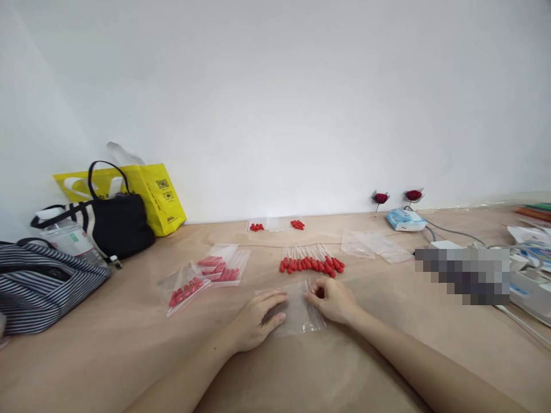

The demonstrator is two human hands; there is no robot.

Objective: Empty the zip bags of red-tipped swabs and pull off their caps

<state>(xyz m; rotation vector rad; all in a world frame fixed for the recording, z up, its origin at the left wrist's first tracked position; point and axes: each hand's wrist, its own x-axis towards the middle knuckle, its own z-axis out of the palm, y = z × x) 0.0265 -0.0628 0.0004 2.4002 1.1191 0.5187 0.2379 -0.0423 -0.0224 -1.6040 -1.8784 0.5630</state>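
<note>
A clear zip bag (297, 315) lies flat on the table in front of me, with nothing visible inside. My left hand (253, 321) rests over its left side, fingers stretched out and thumb apart. At the bag's right edge, by the zip strip, my right hand (333, 298) pinches the plastic between thumb and fingers. Just beyond my hands is a row of white sticks with red bulb-shaped tips (310, 264), the tips pointing toward me. To the left, several zip bags holding red pieces (187, 291) overlap one another.
Two small groups of red pieces (257, 227) sit on clear bags by the wall. More clear bags (374, 245) lie right of the sticks. A yellow bag (161, 201), a black bag (124, 223) and a striped bag (47, 287) stand left. Right are a blue-white box (405, 220), cables and red flowers.
</note>
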